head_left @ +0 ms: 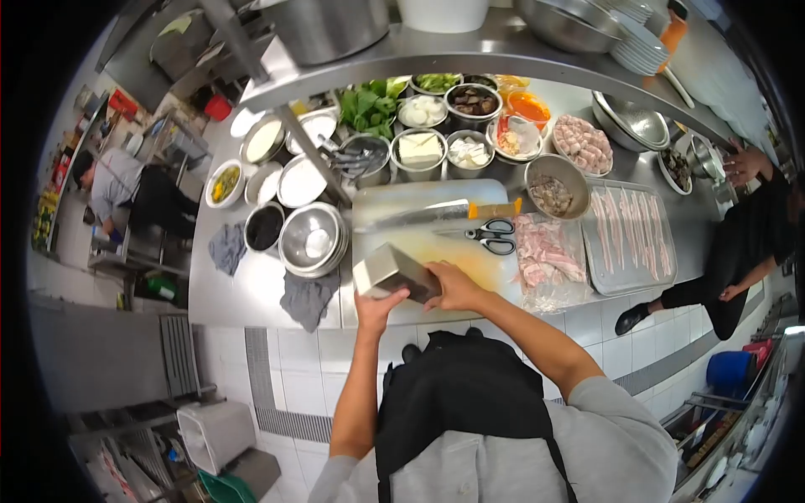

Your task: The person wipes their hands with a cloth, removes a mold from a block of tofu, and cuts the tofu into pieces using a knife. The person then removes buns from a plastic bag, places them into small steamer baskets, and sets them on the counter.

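A rectangular metal box [402, 265] with a pale left end is held tilted above the near part of a stained white cutting board [398, 191]. My left hand [379, 310] grips its near left side, and my right hand [454, 286] is closed around its right end. What the box contains is hidden. Beyond it on the board lie a knife [423, 215] with a yellow and dark handle and black-handled scissors [493, 235]. A plastic bag of sliced raw meat [545, 256] touches the board's right side.
Stacked metal bowls [312, 241] and a grey cloth [307, 299] lie left. Ingredient containers line the back beneath a metal shelf [495, 52]. A tray of bacon strips [631, 239] sits right. One person [759, 226] is close at right; another [126, 189] works far left.
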`<state>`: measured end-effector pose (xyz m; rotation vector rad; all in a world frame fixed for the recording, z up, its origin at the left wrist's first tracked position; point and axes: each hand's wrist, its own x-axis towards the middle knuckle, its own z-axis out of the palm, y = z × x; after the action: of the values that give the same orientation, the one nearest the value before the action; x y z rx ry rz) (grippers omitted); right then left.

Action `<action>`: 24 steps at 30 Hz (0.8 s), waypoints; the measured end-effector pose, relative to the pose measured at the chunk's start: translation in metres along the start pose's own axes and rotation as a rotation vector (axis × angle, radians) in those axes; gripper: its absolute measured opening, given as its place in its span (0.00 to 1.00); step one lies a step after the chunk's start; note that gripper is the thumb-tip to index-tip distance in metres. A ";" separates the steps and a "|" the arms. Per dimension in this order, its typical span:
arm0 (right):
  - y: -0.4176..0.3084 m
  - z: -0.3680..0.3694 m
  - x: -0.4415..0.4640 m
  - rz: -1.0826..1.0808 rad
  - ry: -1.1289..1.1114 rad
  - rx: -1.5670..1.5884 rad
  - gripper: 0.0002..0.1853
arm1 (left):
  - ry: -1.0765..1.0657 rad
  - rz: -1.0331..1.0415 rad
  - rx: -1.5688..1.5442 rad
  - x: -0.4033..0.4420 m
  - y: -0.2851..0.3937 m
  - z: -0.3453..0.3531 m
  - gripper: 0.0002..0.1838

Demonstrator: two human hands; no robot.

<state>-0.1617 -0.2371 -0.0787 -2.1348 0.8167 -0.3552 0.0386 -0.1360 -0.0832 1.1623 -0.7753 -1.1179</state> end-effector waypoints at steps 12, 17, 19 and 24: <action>-0.004 -0.021 -0.005 0.138 -0.255 0.490 0.48 | 0.068 -0.016 -0.483 0.006 0.008 0.013 0.24; -0.037 -0.033 -0.010 0.179 -0.350 0.541 0.49 | -0.034 0.008 -0.543 0.006 0.016 0.017 0.47; -0.047 -0.031 -0.013 0.174 -0.344 0.601 0.50 | -0.045 -0.002 -0.552 0.007 0.023 0.019 0.51; -0.053 -0.041 -0.017 0.194 -0.366 0.772 0.51 | -0.316 0.062 -0.747 0.006 0.060 0.010 0.64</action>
<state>-0.1716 -0.2249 -0.0114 -1.3310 0.5429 -0.1324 0.0471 -0.1441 -0.0236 0.3378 -0.5405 -1.3901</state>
